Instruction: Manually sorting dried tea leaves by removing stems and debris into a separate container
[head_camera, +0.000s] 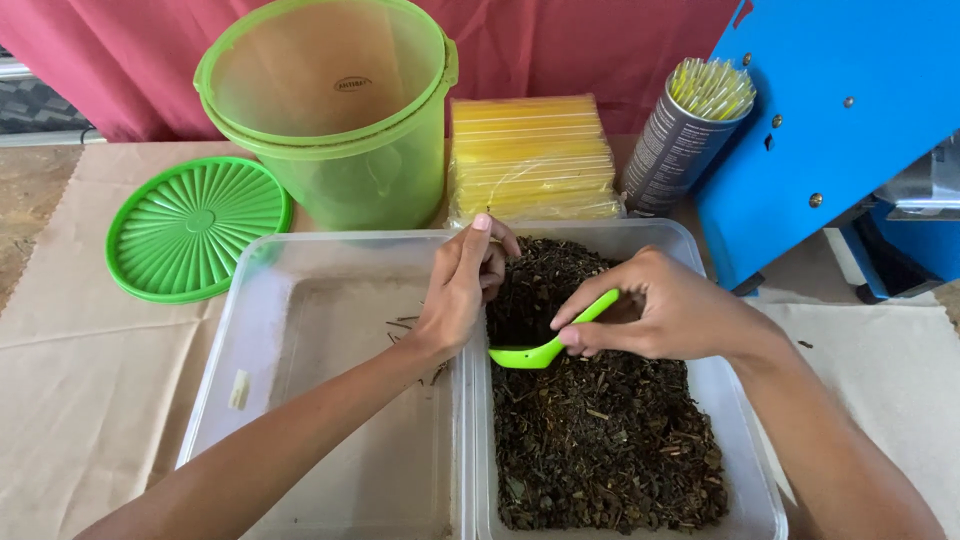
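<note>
My right hand (668, 308) grips a bright green plastic spoon (545, 345) by its handle, with the bowl pointing left over the dark dried leaves (600, 430) that fill the right clear plastic tub (752, 470). My left hand (462, 285) hovers at the wall between the two tubs, fingers curled near the leaf pile; whether it pinches anything is hidden. The left clear tub (300, 330) holds only a few loose twigs.
A translucent green bucket (335, 110) stands behind the tubs, its ribbed green lid (195, 228) lying flat to the left. Behind are a stack of yellow packets (530, 155), a grey can of straws (685, 135) and a blue machine (840, 110). Brown paper covers the table.
</note>
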